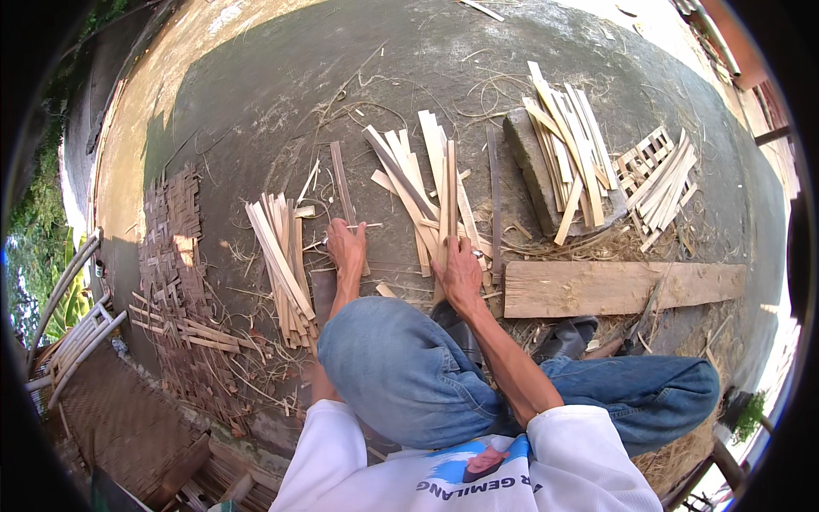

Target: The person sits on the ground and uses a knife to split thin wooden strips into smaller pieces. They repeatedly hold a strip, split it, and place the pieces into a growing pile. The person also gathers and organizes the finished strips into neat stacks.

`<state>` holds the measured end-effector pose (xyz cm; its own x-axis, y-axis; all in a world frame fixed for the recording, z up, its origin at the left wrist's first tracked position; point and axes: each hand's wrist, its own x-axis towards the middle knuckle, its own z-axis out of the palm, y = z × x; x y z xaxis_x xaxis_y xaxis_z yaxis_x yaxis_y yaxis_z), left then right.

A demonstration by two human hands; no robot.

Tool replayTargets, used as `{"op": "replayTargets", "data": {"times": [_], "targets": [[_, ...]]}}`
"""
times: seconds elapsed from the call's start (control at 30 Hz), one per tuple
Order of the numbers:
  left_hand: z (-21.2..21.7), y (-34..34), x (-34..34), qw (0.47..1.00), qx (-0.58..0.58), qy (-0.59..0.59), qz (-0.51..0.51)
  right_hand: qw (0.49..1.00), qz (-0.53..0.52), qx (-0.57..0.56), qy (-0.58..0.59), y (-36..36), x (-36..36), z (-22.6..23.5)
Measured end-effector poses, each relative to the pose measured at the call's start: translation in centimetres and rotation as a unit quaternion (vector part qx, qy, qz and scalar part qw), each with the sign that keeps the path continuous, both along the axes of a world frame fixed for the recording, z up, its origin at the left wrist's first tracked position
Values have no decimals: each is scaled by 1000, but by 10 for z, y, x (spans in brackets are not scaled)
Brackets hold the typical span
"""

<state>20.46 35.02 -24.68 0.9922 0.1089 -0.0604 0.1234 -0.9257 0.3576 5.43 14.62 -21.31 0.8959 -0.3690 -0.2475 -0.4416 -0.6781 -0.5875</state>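
Observation:
My right hand point(461, 271) is closed around the lower ends of narrow pale bamboo strips point(448, 192). They point away from me, beside a loose fanned pile of strips point(401, 175). My left hand point(345, 246) has its fingers bent together, with a short thin pale stick point(367, 225) poking out between them. A darker flat strip point(341, 181) runs up next to that hand; whether the fingers touch it I cannot tell. Left of it lies another heap of bamboo strips point(280, 256).
More strips point(572, 136) rest on a stone block point(522, 158) at right, with another bundle point(665, 183) beyond. A wooden plank point(623, 288) lies by my foot. Woven bamboo matting point(175, 247) is on the left. Shavings litter the concrete ground.

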Motion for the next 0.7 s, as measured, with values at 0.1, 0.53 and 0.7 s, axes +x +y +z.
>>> {"op": "replayTargets", "data": {"times": [0.1,0.53,0.7], "targets": [[-4,5,2,999,-28,19,20,999,-20,32,-8,-4,-3,4],[26,-54,-27,978,-48,-188,-73,968,-159,147,-124,7,-10,4],[27,-97,-29,960,-253,116,0,954,-175,183,-160,16,3,5]]}}
